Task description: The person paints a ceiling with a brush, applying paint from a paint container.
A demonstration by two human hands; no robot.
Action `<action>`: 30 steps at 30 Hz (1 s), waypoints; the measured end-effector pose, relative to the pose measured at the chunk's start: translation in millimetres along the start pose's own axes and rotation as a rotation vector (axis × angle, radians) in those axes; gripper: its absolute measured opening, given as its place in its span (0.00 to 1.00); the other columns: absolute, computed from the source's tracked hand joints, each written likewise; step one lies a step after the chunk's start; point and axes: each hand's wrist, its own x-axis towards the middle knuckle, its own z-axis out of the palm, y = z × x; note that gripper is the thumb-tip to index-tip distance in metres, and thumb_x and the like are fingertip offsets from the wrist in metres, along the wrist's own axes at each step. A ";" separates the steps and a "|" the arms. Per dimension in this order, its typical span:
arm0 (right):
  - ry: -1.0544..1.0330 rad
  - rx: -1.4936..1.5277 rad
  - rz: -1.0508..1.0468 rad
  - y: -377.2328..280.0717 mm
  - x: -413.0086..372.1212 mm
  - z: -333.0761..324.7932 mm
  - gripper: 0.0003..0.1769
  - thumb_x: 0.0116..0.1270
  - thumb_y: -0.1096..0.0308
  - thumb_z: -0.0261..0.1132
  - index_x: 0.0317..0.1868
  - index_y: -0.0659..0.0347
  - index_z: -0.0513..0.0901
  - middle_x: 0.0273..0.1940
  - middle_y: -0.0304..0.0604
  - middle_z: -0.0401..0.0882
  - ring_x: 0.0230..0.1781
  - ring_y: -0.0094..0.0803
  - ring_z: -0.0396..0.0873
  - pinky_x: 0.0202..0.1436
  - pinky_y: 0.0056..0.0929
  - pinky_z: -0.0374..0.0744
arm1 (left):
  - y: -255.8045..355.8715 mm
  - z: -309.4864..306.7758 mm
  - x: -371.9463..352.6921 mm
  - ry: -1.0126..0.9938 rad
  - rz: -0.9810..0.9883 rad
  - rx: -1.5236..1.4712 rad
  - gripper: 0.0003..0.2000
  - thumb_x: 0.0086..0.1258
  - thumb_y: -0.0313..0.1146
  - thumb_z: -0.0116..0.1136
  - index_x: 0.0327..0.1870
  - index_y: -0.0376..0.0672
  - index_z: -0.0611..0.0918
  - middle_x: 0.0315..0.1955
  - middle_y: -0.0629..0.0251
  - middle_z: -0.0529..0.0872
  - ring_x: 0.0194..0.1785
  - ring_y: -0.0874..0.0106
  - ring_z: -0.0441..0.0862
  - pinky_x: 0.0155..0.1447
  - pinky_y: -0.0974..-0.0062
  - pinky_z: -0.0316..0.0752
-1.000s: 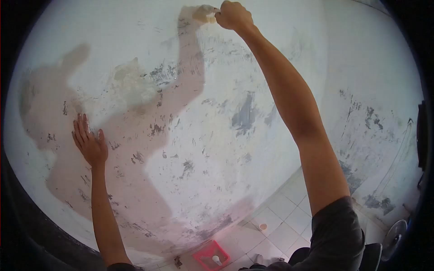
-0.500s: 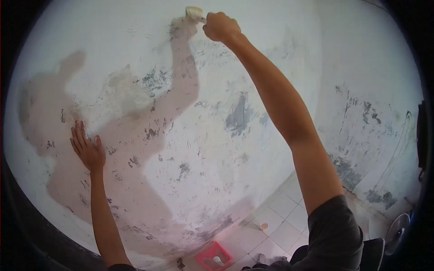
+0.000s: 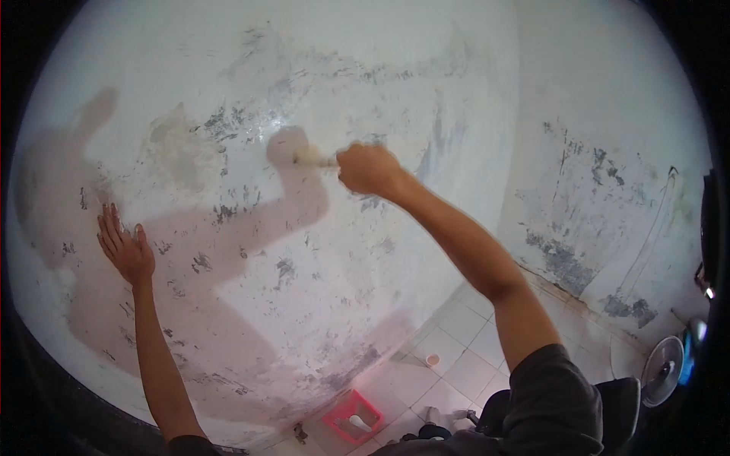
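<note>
My right hand (image 3: 369,169) is closed around the handle of a paintbrush (image 3: 310,157), its pale bristles pointing left against the stained white wall (image 3: 327,258). The brush is blurred, and I cannot make out whether its tip presses on the surface. Over on the left, my left hand (image 3: 128,247) lies against the same wall with fingers stretched upward and nothing in it. Dark flaked patches and a damp-looking shine mark the wall around the brush. My shadow falls across much of it.
A pink basket (image 3: 334,417) with a white object inside stands on the tiled floor (image 3: 449,346) by the wall's foot. Nearby sits a small round cup (image 3: 433,359). At the lower right are a dark chair (image 3: 620,410) and a round fan-like object (image 3: 663,370). A second stained wall (image 3: 585,220) adjoins on the right.
My right hand has swept the paintbrush down the wall from near the top, bending the elbow more. My left hand remains flat on the wall. The view has shifted slightly.
</note>
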 end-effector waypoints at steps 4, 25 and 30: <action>-0.170 0.199 0.030 12.0 -74.2 91.6 0.11 0.58 0.63 0.58 0.32 0.60 0.84 0.34 0.51 0.83 0.37 0.52 0.81 0.41 0.48 0.79 | -4.9 5.9 -1.0 0.035 0.010 0.023 0.28 0.77 0.47 0.36 0.73 0.43 0.57 0.73 0.67 0.57 0.76 0.61 0.51 0.75 0.54 0.45; -0.324 1.823 0.968 10.0 -378.3 233.4 0.11 0.70 0.66 0.57 0.28 0.60 0.72 0.20 0.33 0.65 0.12 0.20 0.60 0.13 0.23 0.58 | 52.8 -22.1 21.9 -0.032 0.067 -0.274 0.23 0.73 0.34 0.46 0.67 0.38 0.65 0.69 0.54 0.64 0.72 0.55 0.57 0.74 0.54 0.49; -0.014 1.445 0.390 58.4 -254.6 184.1 0.12 0.73 0.72 0.49 0.29 0.63 0.70 0.18 0.35 0.68 0.14 0.20 0.67 0.17 0.24 0.68 | 67.6 -10.0 84.0 -0.060 0.141 -0.150 0.24 0.72 0.36 0.47 0.68 0.41 0.65 0.70 0.60 0.63 0.73 0.56 0.55 0.74 0.55 0.48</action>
